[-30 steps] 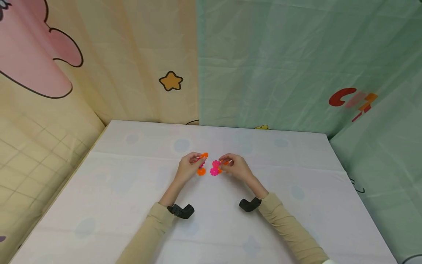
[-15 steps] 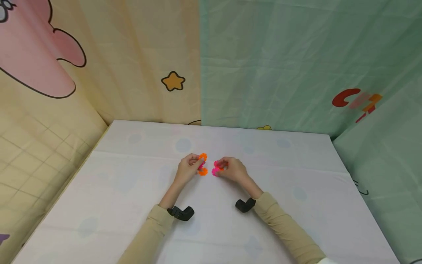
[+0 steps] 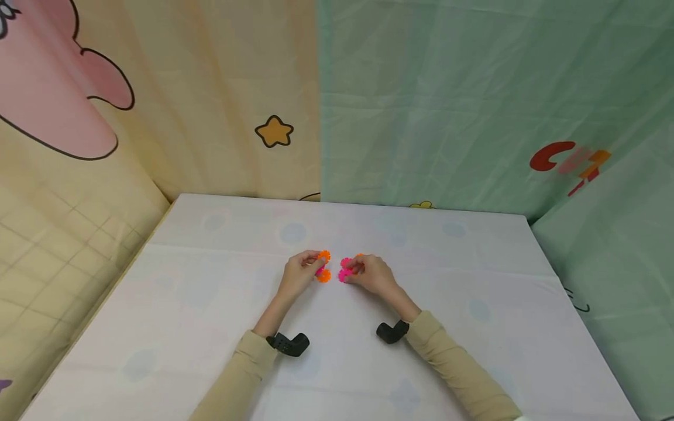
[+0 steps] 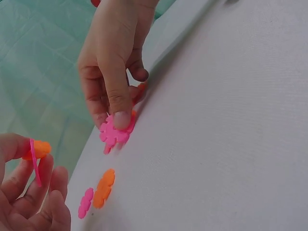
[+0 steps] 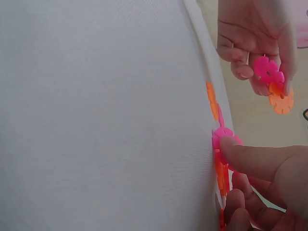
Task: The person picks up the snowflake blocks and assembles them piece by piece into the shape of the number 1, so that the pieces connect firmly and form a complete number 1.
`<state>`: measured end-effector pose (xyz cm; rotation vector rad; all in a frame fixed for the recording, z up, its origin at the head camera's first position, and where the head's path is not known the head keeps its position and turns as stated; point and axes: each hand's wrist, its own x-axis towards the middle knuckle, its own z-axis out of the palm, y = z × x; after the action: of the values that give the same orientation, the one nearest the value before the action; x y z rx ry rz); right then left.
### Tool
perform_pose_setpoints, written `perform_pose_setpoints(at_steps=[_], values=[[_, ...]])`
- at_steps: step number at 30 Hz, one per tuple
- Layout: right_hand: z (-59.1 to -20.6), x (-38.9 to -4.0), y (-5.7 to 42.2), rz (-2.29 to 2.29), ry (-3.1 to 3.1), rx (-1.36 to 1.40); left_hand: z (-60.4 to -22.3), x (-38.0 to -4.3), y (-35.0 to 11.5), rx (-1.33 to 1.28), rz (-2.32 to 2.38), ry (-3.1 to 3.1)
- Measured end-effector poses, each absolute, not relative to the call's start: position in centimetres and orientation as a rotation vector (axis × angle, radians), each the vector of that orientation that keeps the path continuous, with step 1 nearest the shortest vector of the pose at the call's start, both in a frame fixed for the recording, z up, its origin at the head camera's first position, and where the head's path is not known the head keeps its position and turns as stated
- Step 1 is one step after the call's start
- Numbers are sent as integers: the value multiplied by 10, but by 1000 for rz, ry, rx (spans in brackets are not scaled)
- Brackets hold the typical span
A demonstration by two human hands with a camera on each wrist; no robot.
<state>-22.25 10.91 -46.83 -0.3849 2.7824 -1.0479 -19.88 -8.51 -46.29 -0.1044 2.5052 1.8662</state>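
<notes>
My left hand [image 3: 296,277], a little above the table, pinches an orange flower-shaped disc [image 5: 281,101] slotted into a pink flower-shaped disc [image 5: 267,70]. To its right my right hand [image 3: 372,275] pinches another pink flower-shaped disc [image 4: 114,131] between thumb and fingers, low over the tabletop. More orange [image 5: 221,177] shows below that pink disc, partly covered by the right fingers. Between the hands a loose orange disc [image 4: 104,188] lies on the table, with a pink disc [image 4: 85,203] beside it.
The white table [image 3: 337,362] has faint printed spots. Yellow [image 3: 210,117] and green [image 3: 447,105] curtains hang behind its far edge. Each wrist wears a black camera mount, one on the left [image 3: 289,344] and one on the right [image 3: 392,332].
My right hand has shifted slightly left, and its thumb has come over the pink disc. The left hand, with its joined discs, has come slightly nearer to me.
</notes>
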Motion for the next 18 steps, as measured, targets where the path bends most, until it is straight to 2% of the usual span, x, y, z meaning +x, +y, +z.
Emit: perform_pose_setpoints(at_steps=[18], values=[[-465, -227, 130, -1298, 2679, -379, -471, -212, -60, 148, 1831, 2588]])
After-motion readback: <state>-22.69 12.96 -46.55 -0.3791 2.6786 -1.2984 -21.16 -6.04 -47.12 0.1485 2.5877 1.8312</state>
